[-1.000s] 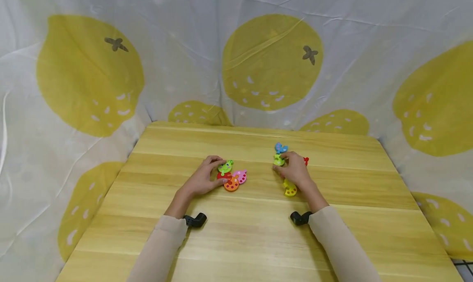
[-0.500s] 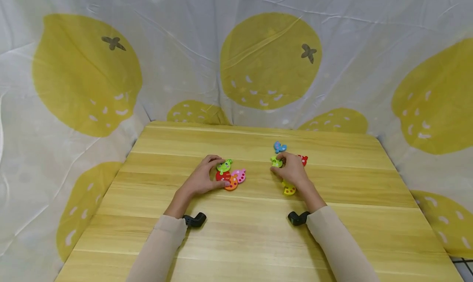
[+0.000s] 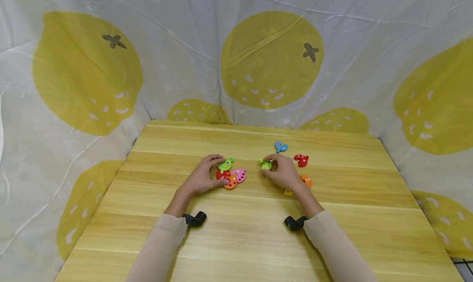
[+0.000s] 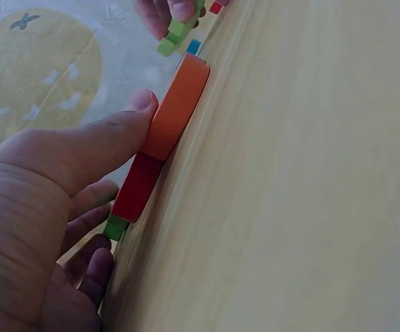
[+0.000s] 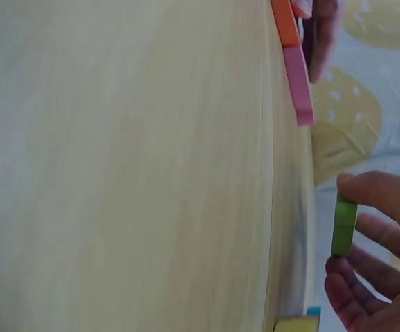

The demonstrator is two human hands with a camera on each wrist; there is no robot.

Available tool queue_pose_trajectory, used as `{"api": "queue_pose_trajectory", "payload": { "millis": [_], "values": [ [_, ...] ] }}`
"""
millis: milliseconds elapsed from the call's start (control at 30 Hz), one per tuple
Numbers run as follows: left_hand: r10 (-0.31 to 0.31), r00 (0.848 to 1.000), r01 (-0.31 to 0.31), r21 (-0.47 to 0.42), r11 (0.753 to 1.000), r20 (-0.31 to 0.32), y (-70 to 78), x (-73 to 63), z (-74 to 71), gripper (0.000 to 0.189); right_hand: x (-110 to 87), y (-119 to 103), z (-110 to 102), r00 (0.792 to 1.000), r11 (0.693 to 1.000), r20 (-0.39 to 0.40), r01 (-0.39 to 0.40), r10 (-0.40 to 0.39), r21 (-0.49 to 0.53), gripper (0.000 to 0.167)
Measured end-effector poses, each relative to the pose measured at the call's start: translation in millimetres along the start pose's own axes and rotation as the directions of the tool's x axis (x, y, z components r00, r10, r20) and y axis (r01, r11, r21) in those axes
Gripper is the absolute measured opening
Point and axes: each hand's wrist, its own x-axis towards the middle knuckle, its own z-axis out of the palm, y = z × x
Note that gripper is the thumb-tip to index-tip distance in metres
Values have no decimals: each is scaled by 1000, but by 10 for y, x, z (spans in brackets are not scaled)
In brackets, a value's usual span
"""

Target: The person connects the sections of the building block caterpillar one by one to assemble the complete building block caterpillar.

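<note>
My left hand (image 3: 201, 177) holds a joined group of jigsaw puzzle pieces flat on the table, thumb against the orange piece (image 3: 231, 182), fingers round the far side by the green smiling head piece (image 3: 225, 164). Between these sit the red piece (image 3: 221, 175) and, to the right, a pink piece (image 3: 240, 175) with dots. In the right wrist view, a light green puzzle piece (image 5: 344, 227) is pinched between thumb and fingers of my right hand (image 3: 283, 173), raised off the table. A gap separates it from the pink piece.
Loose pieces lie round my right hand: a blue one (image 3: 281, 146) beyond it, a red one (image 3: 301, 160) to its right, an orange one (image 3: 306, 181) by the wrist and a yellow one (image 3: 288, 191) partly hidden. A lemon-print cloth (image 3: 271, 60) surrounds the wooden table (image 3: 236, 241).
My right hand has lifted the light green piece and carried it left, toward the joined group, uncovering the loose red and orange pieces. My left hand stays in place.
</note>
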Motion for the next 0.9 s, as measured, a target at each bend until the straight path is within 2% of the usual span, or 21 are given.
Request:
{"api": "queue_pose_trajectory", "payload": {
  "millis": [200, 467, 700, 900],
  "values": [
    [9, 1000, -9, -5, 1000, -1, 9, 24, -21, 81, 39, -148, 84, 998, 999, 50, 38, -39, 26, 37],
    [0, 999, 1, -11, 1000, 32, -9, -14, 7, 80, 45, -252, 264, 995, 996, 96, 34, -42, 78, 38],
    [28, 1000, -27, -12, 1000, 13, -12, -20, -2, 78, 112, -316, 351, 990, 995, 112, 75, -82, 67, 39],
    [27, 999, -26, -14, 1000, 25, -6, -18, -8, 78, 130, -338, 360, 985, 996, 150, 79, -85, 45, 37]
  ]
}}
